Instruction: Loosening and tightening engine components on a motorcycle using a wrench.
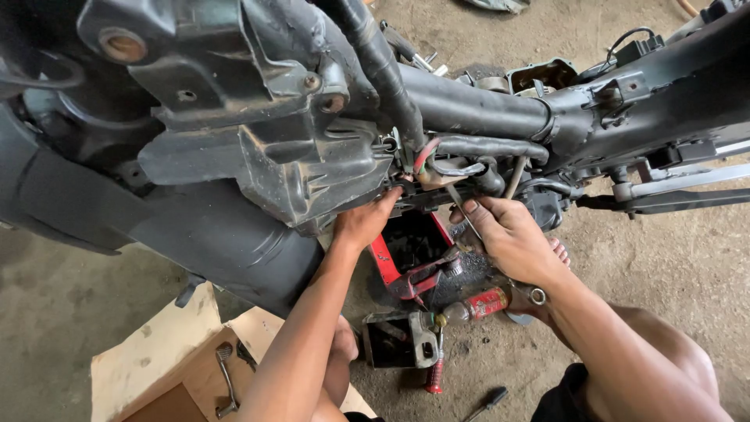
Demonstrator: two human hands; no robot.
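- Head view looks down on a stripped black motorcycle frame [484, 109] standing over a dirt floor [687, 266], with its covers already off and the wiring exposed
- left hand [364, 223] reaches up under the grey plastic housing [266, 148]; its fingers are curled against the lower edge, pressing or steadying there, and I cannot tell whether they pinch anything
- right hand [512, 238] is closed around a thin metal tool [466, 215], whose shaft points up toward the cluster of wires [426, 156] and the small bracket just beside the frame tube
- work looks to be midway: the body panels are gone, but the part at the wire cluster is not yet free, since both hands are at it
- whether any fastener there is loosened is hidden by the fingers
- below the hands lie a red tray [406, 250], a red spray can [480, 305], a dark metal part [394, 340] and a screwdriver [488, 402], all near each other on the floor
- an open cardboard box [168, 359] with a couple of tools inside sits at lower left, well apart from the hands
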